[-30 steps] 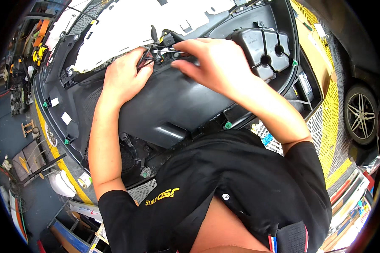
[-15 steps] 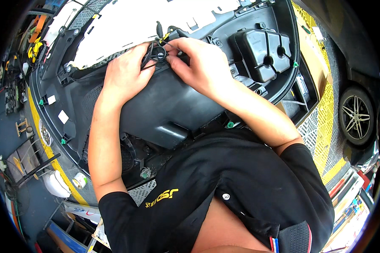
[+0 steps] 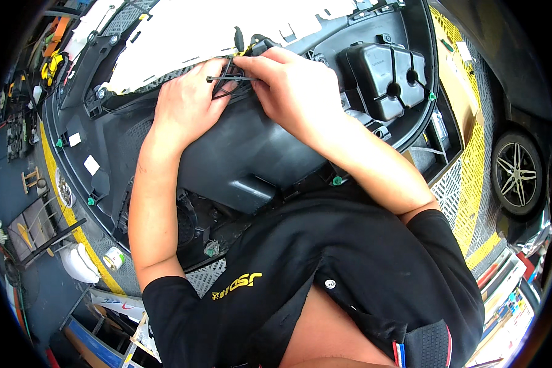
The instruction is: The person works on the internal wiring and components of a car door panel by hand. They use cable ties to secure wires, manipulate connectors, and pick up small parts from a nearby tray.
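workshop floor with yellow lines lies under a big black bumper panel (image 3: 251, 153). at its far edge both hands meet: left hand (image 3: 187, 104) fingers press on the wire bundle (image 3: 230, 83), right hand (image 3: 294, 92) fingers pinch a black cable tie (image 3: 221, 78). better to pull the tie straight and slowly, keeping the wires together.

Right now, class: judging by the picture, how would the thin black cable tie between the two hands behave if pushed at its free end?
The cable tie probably flexes yet springs back: its free end juts out straight, unsupported. It looks very light, being so thin. Pinched by the left hand and right hand, it seems unlikely to slip.
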A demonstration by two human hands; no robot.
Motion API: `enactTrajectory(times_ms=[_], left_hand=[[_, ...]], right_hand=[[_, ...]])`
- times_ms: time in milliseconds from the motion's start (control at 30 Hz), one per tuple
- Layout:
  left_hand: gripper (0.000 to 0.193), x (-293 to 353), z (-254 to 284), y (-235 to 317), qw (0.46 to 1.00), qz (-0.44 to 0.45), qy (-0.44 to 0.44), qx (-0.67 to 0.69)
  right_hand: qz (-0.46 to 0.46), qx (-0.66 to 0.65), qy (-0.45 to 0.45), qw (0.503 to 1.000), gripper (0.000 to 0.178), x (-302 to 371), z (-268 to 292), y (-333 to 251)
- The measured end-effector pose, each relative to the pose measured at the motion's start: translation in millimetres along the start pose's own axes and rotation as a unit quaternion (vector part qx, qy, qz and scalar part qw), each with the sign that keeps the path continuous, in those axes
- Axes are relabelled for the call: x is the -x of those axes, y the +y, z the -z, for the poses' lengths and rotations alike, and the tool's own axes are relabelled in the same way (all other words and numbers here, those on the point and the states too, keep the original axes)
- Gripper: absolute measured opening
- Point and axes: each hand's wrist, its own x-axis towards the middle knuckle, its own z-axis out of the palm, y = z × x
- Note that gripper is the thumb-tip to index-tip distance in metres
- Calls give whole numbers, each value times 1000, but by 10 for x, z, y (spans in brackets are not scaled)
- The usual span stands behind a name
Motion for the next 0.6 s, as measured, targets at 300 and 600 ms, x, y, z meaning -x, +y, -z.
enactTrajectory(times_ms=[300,600], left_hand=[[38,21,-125,-104,999,-23,39,7],[30,18,-57,-77,997,-22,62,-46]], right_hand=[[142,41,5,989,36,-20,149,-127],[220,104,27,970,40,-98,-89,129]])
